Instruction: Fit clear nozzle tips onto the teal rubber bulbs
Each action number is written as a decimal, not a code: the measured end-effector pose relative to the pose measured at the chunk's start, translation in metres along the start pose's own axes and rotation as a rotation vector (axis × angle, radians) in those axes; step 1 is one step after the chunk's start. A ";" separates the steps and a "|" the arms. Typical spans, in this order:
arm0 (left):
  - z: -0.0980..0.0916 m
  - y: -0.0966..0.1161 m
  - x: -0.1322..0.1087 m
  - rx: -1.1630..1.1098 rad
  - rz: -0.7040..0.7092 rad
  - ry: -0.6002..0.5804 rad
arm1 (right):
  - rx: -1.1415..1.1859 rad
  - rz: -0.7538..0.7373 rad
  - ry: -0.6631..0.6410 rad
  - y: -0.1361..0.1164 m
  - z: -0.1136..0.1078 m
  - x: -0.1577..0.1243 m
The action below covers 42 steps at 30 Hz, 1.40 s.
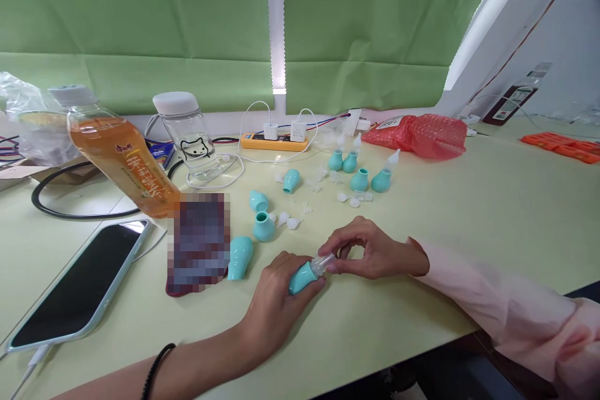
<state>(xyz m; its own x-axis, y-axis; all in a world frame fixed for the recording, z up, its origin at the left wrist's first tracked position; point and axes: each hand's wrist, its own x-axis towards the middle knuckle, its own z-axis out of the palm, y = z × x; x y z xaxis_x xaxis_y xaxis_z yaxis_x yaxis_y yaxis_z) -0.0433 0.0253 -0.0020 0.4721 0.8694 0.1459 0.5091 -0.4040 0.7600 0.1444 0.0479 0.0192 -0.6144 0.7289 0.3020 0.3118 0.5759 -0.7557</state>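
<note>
My left hand (285, 287) wraps round a teal rubber bulb (303, 277) that lies tilted just above the table. At the bulb's mouth sits a clear plastic tube piece (322, 263), pinched by the thumb and fingers of my right hand (363, 249). Whether the tube's end is inside the bulb, I cannot tell. Left of my left hand is another teal bulb (240, 257). Beyond it stands an open-mouthed bulb (264, 227), with one more bulb (258, 201) on its side. Small white nozzle tips (293, 223) lie close by.
Several more bulbs (360, 180) and clear bits are further back, near a red bubble-wrap bag (422, 135). At left are a phone (79, 287), an orange drink bottle (122, 156) and a clear bottle (192, 140). A power strip (274, 142) with cables lies behind.
</note>
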 end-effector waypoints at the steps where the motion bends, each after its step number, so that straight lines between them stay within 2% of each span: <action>1: 0.000 0.000 0.000 0.007 0.006 -0.001 | 0.024 0.049 0.014 -0.001 0.002 0.000; 7: 0.001 -0.001 0.000 0.029 0.012 -0.010 | 0.194 0.305 0.110 -0.009 0.017 -0.003; 12: 0.000 0.000 0.000 0.053 0.070 -0.025 | 0.195 0.361 0.115 -0.011 0.024 -0.005; 15: 0.000 0.001 0.001 0.006 0.027 -0.013 | 0.148 0.337 0.142 -0.012 0.022 -0.004; 18: -0.001 0.002 0.001 -0.059 -0.008 0.017 | 0.059 0.234 0.123 -0.014 0.013 0.002; 23: -0.003 0.003 -0.003 -0.114 0.029 0.059 | -0.187 0.064 0.218 -0.004 -0.012 0.032; 26: -0.004 0.002 -0.004 -0.142 0.048 0.079 | -0.379 0.028 0.098 0.008 -0.016 0.054; 29: -0.005 0.002 -0.004 -0.156 0.061 0.092 | -0.567 -0.005 -0.019 0.017 -0.006 0.069; 31: -0.006 0.004 -0.004 -0.163 0.054 0.088 | -0.614 -0.034 -0.078 0.021 0.003 0.076; 34: -0.007 0.006 -0.002 -0.169 0.013 0.046 | -0.616 -0.077 -0.129 0.027 0.013 0.079; 42: -0.008 0.005 0.000 -0.203 -0.037 0.028 | -0.596 -0.066 -0.026 0.036 0.005 0.056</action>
<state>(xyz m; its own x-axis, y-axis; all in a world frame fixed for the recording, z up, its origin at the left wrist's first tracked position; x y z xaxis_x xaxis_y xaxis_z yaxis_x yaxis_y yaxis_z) -0.0469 0.0259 0.0070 0.4337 0.8915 0.1309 0.3686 -0.3081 0.8771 0.1177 0.1073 0.0055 -0.6618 0.6793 0.3173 0.6202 0.7338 -0.2773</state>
